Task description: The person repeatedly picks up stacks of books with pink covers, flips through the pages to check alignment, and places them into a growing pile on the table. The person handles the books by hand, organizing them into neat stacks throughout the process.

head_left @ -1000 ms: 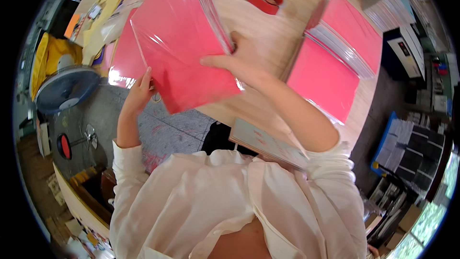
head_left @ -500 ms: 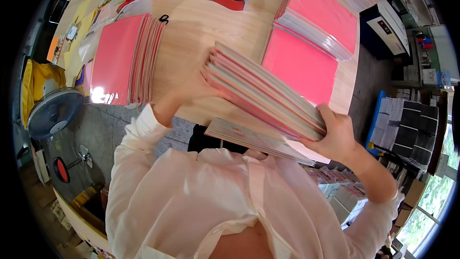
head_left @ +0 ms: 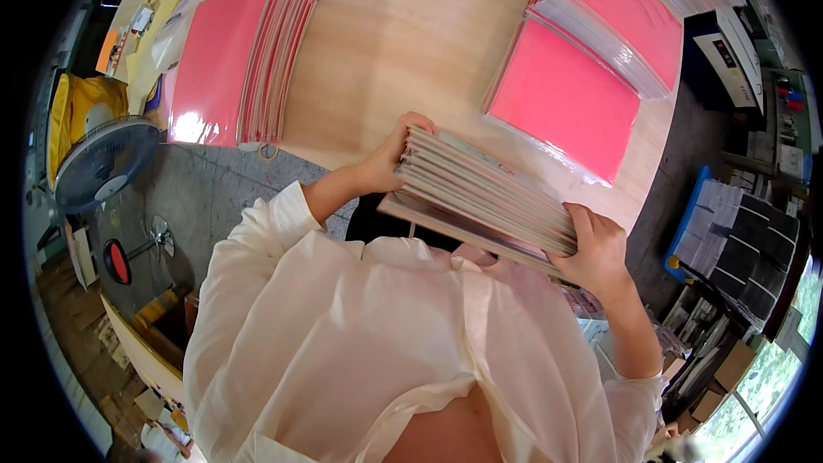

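While gripped at both ends, lies slantwise before the chest, stack of booklets (head_left: 484, 201), long axis from left hand (head_left: 390, 159) down to right hand (head_left: 600, 249), fingers curled tight on it.

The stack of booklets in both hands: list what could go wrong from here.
1. The stack of booklets is tilted and gripped only at its ends by the left hand and the right hand, in the air near the table edge; middle copies could slide out and drop.
2. The pink pile on the left is fanned and overhangs the table edge; a bump might tip it off.
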Demonstrator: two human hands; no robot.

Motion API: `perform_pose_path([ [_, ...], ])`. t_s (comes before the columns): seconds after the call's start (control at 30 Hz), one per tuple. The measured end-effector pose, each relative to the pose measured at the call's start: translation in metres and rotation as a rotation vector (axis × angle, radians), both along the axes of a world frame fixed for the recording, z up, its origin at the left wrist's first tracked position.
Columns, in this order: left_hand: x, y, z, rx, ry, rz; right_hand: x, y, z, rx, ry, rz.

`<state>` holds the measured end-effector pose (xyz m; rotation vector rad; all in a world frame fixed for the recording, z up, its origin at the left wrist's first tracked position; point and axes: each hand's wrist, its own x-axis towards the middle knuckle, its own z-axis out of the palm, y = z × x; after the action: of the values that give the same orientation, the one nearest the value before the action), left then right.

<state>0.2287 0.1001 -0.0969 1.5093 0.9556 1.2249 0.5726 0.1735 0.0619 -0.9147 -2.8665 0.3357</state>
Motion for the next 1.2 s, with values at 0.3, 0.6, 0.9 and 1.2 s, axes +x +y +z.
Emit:
perform_pose_path([
  [0.3, -0.003, -0.018, -0.002, 0.007, 0.019, -0.100, 0.053, -0.014, -0.012, -0.394, 0.314, -0.327],
  [0.6, 0.000, -0.006, 0.000, -0.056, -0.008, -0.117, 0.086, -0.024, -0.203, -1.039, 1.232, -0.461],
  [0.9, 0.005, -0.020, 0.013, -0.024, 0.118, -0.081, 0.048, -0.054, -0.161, -1.132, 1.432, -0.706],
  [1.2, 0.002, -0.033, 0.047, -0.406, -0.481, -0.273, 0.043, -0.065, -0.135, -1.021, 1.333, -0.734],
])
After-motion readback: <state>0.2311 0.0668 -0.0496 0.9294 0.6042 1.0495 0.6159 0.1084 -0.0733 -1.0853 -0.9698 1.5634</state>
